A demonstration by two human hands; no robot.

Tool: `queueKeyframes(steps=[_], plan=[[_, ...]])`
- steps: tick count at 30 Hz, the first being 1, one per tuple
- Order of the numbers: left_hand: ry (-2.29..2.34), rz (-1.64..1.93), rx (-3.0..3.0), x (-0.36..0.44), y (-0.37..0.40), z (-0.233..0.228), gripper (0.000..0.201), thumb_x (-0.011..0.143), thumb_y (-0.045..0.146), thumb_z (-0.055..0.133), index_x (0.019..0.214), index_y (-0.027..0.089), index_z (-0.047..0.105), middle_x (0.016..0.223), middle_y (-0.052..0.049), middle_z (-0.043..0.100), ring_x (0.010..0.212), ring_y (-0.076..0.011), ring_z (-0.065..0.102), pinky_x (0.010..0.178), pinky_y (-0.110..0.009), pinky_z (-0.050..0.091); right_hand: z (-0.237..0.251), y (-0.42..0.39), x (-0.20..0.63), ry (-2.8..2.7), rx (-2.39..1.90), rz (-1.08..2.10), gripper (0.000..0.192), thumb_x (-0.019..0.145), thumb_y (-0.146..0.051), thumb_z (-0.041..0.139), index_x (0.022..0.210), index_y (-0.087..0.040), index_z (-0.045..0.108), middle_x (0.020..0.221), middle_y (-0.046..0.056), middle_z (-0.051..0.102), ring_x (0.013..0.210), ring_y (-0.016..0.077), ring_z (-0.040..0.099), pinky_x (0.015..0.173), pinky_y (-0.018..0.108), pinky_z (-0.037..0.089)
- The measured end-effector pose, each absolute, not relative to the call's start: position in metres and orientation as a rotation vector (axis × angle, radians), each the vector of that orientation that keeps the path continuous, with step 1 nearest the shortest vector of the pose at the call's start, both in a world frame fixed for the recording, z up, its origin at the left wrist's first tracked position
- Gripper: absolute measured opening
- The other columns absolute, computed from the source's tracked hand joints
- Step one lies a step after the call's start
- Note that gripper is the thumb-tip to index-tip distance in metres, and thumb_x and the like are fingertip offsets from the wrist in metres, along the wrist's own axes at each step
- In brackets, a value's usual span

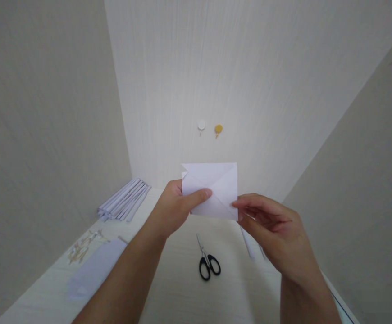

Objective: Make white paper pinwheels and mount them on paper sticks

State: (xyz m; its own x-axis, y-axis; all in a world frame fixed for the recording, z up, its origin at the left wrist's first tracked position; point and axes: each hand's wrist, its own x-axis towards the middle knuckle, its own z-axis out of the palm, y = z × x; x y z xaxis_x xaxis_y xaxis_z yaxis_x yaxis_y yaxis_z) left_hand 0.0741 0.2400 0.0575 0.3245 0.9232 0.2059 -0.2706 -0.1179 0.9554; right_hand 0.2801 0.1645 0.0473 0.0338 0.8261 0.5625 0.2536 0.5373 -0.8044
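left hand (175,204) and right hand (266,220) pinch folded paper (212,189) closed at opposite edges above scissors (207,263); align corners squarely before creasing.

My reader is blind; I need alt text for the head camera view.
Left hand and right hand hold a folded white paper above a table, where black-handled scissors lie below and rolled paper tubes lie at left.
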Motion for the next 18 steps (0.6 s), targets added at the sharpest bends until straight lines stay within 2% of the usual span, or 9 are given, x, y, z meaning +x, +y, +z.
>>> queueKeyframes(steps=[8, 13, 18], plan=[[0.685, 1.155, 1.316, 0.0732, 0.2392, 0.0569, 0.036, 0.076, 0.04, 0.085, 0.099, 0.012, 0.082, 0.101, -0.012, 0.083, 0.083, -0.0259, 0.076, 0.073, -0.033, 0.058, 0.0512, 0.1646, 0.2827, -1.606, -0.956, 0.49, 0.018, 0.089, -0.019, 0.079, 0.1, -0.033, 0.082, 0.104, 0.0, 0.078, 0.096, 0.0159, 0.073, 0.088, 0.025, 0.059], [0.685, 1.153, 1.344, 0.0732, 0.2376, 0.0585, 0.034, 0.076, 0.039, 0.085, 0.098, 0.014, 0.083, 0.098, -0.011, 0.083, 0.082, -0.0246, 0.076, 0.072, -0.031, 0.058, 0.0523, 0.1628, 0.2803, -1.547, -1.025, 0.532, 0.007, 0.089, -0.026, 0.081, 0.095, -0.028, 0.082, 0.095, 0.003, 0.08, 0.088, 0.0182, 0.074, 0.083, 0.03, 0.061], [0.679, 1.162, 1.342, 0.073, 0.2351, 0.0607, 0.03, 0.077, 0.038, 0.085, 0.095, 0.014, 0.083, 0.096, -0.01, 0.083, 0.078, -0.0232, 0.075, 0.069, -0.03, 0.057, 0.0516, 0.1632, 0.2788, -1.507, -1.05, 0.561, 0.005, 0.088, -0.028, 0.082, 0.093, -0.027, 0.082, 0.088, 0.003, 0.08, 0.084, 0.0188, 0.075, 0.08, 0.031, 0.062]])
